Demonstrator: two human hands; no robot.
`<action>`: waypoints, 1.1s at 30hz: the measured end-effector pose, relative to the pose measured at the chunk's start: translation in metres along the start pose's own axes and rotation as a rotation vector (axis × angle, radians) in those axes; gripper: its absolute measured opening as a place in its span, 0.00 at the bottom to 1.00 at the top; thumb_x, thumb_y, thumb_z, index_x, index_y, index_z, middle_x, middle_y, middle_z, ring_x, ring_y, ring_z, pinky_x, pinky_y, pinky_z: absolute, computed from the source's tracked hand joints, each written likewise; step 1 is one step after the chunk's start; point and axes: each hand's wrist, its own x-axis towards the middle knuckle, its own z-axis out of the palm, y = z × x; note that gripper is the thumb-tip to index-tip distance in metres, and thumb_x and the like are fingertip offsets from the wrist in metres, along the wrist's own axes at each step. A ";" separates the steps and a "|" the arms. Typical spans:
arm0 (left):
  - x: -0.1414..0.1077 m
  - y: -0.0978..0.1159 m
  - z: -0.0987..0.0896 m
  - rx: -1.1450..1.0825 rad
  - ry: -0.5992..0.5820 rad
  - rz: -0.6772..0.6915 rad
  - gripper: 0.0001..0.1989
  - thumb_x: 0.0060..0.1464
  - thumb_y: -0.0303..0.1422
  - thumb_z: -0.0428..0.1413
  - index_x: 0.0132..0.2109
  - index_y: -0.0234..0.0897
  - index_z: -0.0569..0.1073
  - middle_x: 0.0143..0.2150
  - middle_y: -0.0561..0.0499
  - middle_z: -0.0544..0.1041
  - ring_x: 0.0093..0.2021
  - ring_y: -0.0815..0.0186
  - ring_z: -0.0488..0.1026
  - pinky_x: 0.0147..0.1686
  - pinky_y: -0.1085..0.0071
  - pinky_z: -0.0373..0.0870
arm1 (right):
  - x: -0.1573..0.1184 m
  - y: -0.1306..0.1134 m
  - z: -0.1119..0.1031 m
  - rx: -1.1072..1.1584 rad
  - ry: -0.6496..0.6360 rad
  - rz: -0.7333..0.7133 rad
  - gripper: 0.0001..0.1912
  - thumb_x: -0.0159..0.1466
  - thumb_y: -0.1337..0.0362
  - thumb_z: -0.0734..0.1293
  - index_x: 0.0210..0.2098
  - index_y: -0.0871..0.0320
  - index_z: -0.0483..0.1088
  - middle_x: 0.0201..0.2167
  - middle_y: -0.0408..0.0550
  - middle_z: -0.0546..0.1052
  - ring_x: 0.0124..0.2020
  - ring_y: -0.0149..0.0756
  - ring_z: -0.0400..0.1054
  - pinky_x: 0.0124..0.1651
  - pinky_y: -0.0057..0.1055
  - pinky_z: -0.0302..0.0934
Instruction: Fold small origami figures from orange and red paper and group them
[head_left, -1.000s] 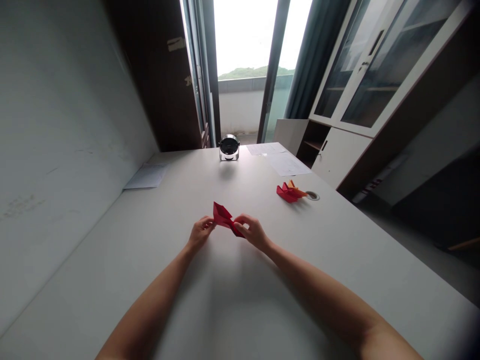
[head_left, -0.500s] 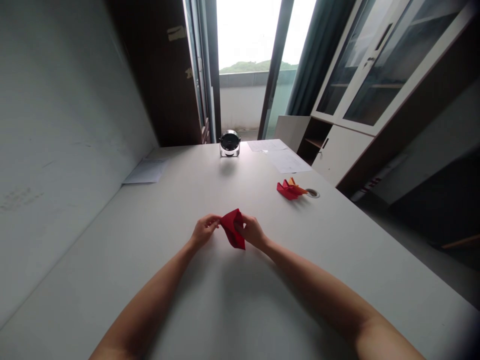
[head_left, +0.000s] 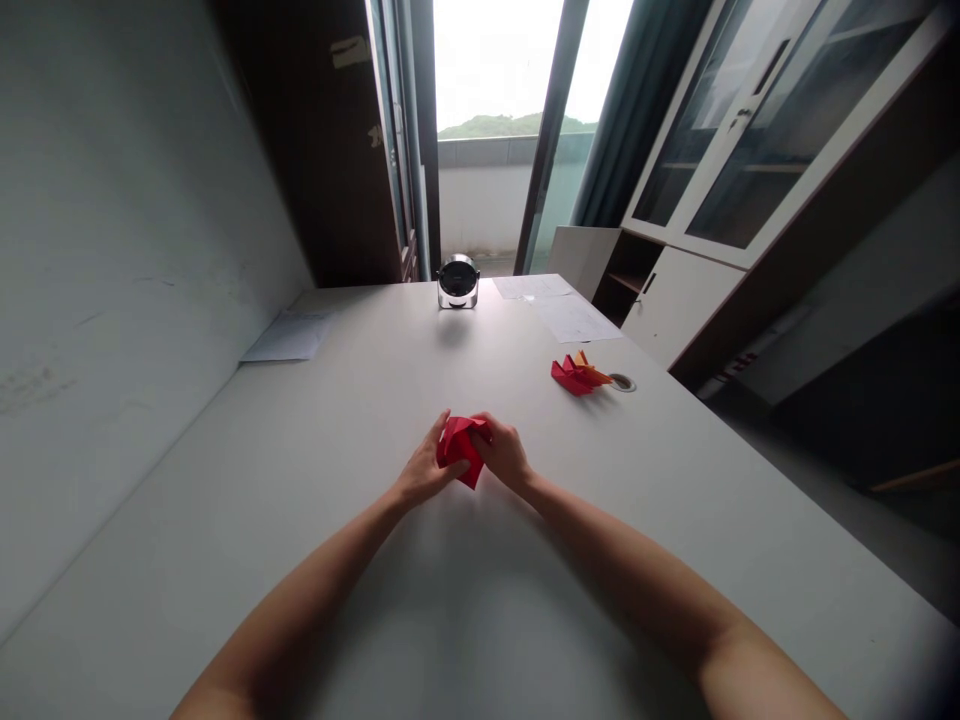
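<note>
A piece of folded red paper is between my two hands, above the middle of the white table. My left hand grips its left side, thumb across the near face and fingers behind the far edge. On the right, my right hand pinches the upper right part, with some fingertips hidden by the paper. One corner of the paper points down towards me. Beyond my right hand lie several folded paper pieces, red ones and an orange one, close together.
A round black-and-silver device on a stand is at the table's far edge. White sheets lie at the far right, and more papers by the left wall. A round cable hole is near the right edge.
My left hand has moved from pinching the paper's left corner to wrapping around its left side. The red paper has turned and looks more compact. My right hand keeps its hold.
</note>
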 end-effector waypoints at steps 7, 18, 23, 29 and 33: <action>0.005 -0.010 -0.002 -0.137 0.092 -0.047 0.36 0.59 0.43 0.59 0.71 0.45 0.57 0.65 0.40 0.69 0.41 0.63 0.78 0.39 0.68 0.77 | 0.001 -0.001 0.000 0.016 0.011 0.008 0.10 0.65 0.62 0.63 0.42 0.55 0.75 0.31 0.44 0.80 0.27 0.33 0.70 0.33 0.28 0.61; 0.011 -0.022 -0.010 -0.339 0.148 -0.042 0.25 0.54 0.30 0.59 0.59 0.37 0.73 0.61 0.41 0.74 0.52 0.56 0.77 0.48 0.63 0.77 | 0.006 0.014 0.004 0.467 -0.178 0.085 0.17 0.58 0.67 0.63 0.46 0.58 0.75 0.37 0.47 0.81 0.35 0.37 0.73 0.39 0.31 0.64; 0.016 -0.026 -0.013 -0.396 0.199 0.005 0.13 0.50 0.27 0.58 0.45 0.35 0.79 0.64 0.41 0.70 0.60 0.52 0.72 0.56 0.57 0.73 | 0.011 0.013 -0.002 0.557 -0.175 0.119 0.12 0.58 0.63 0.67 0.40 0.59 0.77 0.38 0.49 0.81 0.40 0.39 0.74 0.46 0.35 0.66; 0.013 -0.028 -0.022 -0.118 0.231 0.064 0.17 0.51 0.22 0.52 0.43 0.38 0.81 0.58 0.45 0.76 0.59 0.56 0.72 0.60 0.56 0.69 | 0.013 0.013 -0.010 0.463 -0.230 0.155 0.17 0.65 0.57 0.62 0.40 0.59 0.79 0.37 0.49 0.82 0.39 0.40 0.75 0.45 0.34 0.67; 0.011 -0.029 -0.027 0.193 0.181 0.090 0.19 0.52 0.21 0.52 0.44 0.41 0.82 0.55 0.48 0.78 0.57 0.55 0.73 0.62 0.54 0.65 | 0.012 0.017 -0.006 0.087 -0.202 0.086 0.14 0.66 0.59 0.63 0.39 0.54 0.80 0.33 0.44 0.82 0.33 0.36 0.74 0.40 0.31 0.65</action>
